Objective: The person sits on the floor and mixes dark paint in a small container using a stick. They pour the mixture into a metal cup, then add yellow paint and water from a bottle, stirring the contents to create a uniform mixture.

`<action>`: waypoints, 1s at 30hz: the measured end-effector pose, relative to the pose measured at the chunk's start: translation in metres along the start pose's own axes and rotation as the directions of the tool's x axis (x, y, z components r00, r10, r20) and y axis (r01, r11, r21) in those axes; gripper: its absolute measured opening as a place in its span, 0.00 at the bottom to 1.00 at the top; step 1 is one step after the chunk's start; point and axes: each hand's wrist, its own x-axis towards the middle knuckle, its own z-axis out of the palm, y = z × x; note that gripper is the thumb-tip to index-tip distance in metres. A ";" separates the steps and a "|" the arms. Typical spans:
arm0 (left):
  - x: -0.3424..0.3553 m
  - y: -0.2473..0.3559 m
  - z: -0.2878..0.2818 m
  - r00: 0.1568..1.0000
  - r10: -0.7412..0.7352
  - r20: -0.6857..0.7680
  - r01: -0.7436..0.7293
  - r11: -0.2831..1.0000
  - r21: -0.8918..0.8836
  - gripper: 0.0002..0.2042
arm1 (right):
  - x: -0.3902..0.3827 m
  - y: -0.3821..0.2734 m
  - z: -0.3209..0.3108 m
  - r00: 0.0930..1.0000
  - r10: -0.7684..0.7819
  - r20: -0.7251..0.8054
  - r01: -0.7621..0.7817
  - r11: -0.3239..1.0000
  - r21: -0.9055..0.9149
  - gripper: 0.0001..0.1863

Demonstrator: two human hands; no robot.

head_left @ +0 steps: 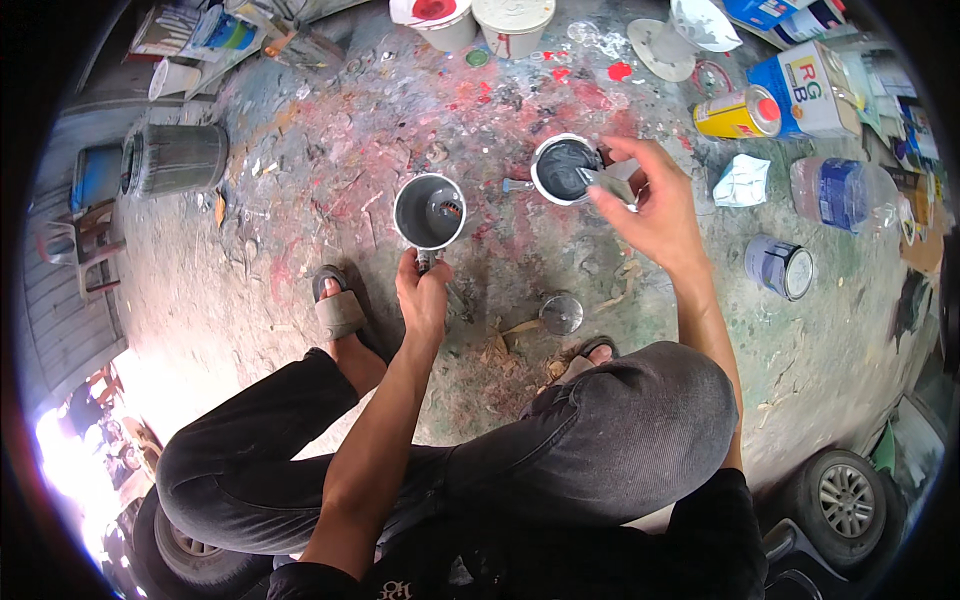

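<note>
My left hand [424, 292] grips the handle of a metal cup [408, 216], whose open top faces me; a little shiny liquid or reflection shows at its bottom. In my right hand [655, 210], thumb and fingers pinch a flat, grey scraper-like blade [614, 187]. Its end reaches over the rim of an open can [562, 163] with thick dark grey paint inside. I cannot tell whether the blade touches the paint. Left of that can, a small bluish piece [517, 185] sticks out. On the floor nearer to me lies a round, clear lid or shallow cup [561, 315].
At the far side stand white tubs [514, 22], one reddened inside. To the right are a yellow can [733, 116], a square tin [806, 91], crumpled white paper [742, 181], a plastic bottle [842, 194] and a small can [779, 267]. A dark bucket [180, 158] lies left on the paint-stained floor.
</note>
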 end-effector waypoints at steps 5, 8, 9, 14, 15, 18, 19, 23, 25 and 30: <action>0.006 0.010 0.024 0.993 -0.030 -0.110 0.027 0.999 -0.022 0.25 | -0.003 -0.005 -0.001 0.999 -0.030 0.018 0.030 0.999 -0.021 0.35; 0.015 0.026 0.030 0.983 0.035 -0.182 -0.031 0.999 0.024 0.28 | -0.005 -0.014 -0.013 0.999 0.010 0.049 -0.006 0.997 -0.083 0.43; 0.019 0.033 0.029 0.984 0.058 -0.168 -0.057 0.998 0.011 0.28 | -0.005 -0.015 -0.015 0.999 0.012 0.048 -0.007 0.995 -0.101 0.45; 0.031 0.060 0.030 0.988 0.116 -0.105 -0.119 0.993 -0.022 0.29 | -0.006 -0.012 -0.015 0.996 -0.076 0.050 0.085 0.976 -0.200 0.46; 0.035 0.061 0.029 0.988 0.116 -0.103 -0.119 0.993 -0.027 0.29 | -0.005 -0.015 -0.015 0.996 -0.070 0.049 0.078 0.975 -0.207 0.45; 0.038 0.063 0.036 0.994 0.070 -0.088 -0.079 0.991 -0.105 0.31 | -0.005 -0.013 -0.012 0.996 -0.025 0.091 0.042 0.981 -0.189 0.40; 0.041 0.061 0.036 0.994 0.069 -0.081 -0.078 0.990 -0.117 0.30 | -0.004 -0.015 -0.012 0.993 -0.019 0.118 0.037 0.988 -0.147 0.38; 0.050 0.058 0.039 0.995 0.071 -0.070 -0.082 0.980 -0.181 0.30 | -0.001 -0.011 -0.013 0.968 -0.058 0.243 0.062 0.998 -0.010 0.27; 0.059 0.059 0.040 0.995 0.062 -0.084 -0.076 0.982 -0.175 0.30 | 0.001 -0.006 -0.013 0.947 -0.092 0.307 0.090 0.996 0.022 0.24; 0.073 0.076 0.050 0.995 0.081 -0.056 -0.089 0.981 -0.171 0.31 | 0.006 -0.006 -0.016 0.902 -0.116 0.415 0.112 0.993 0.035 0.21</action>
